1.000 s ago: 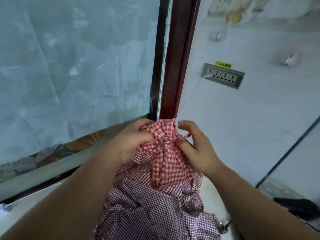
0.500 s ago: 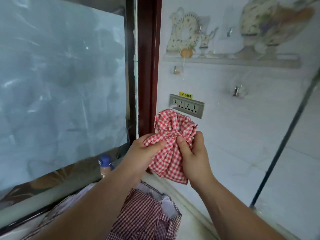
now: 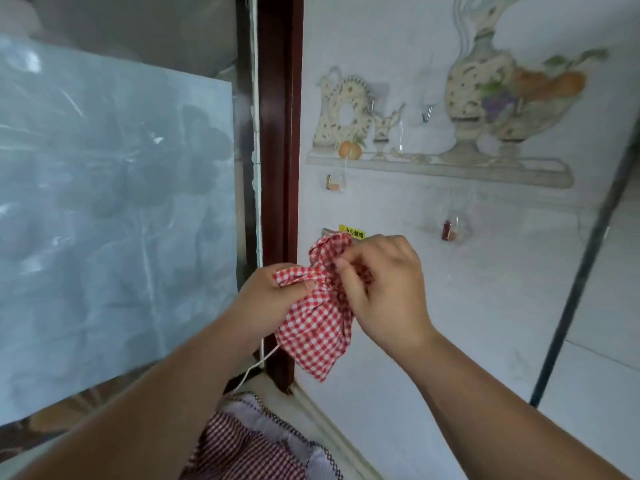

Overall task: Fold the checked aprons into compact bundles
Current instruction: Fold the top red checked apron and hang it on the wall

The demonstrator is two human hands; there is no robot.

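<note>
So, the red bundle is nearly tied off, mid-frame.

Just left of centre, the left hand (image 3: 273, 299) pinches a corner flap of the red checked apron (image 3: 315, 334), now held up against the wall under the yellow label (image 3: 351, 233). The right hand (image 3: 384, 289) has shifted from the side onto the gathered neck, fingers curled into the cloth. Looks like cinching; the darker checked apron (image 3: 242, 448) at bottom centre isn't folded yet.
</note>
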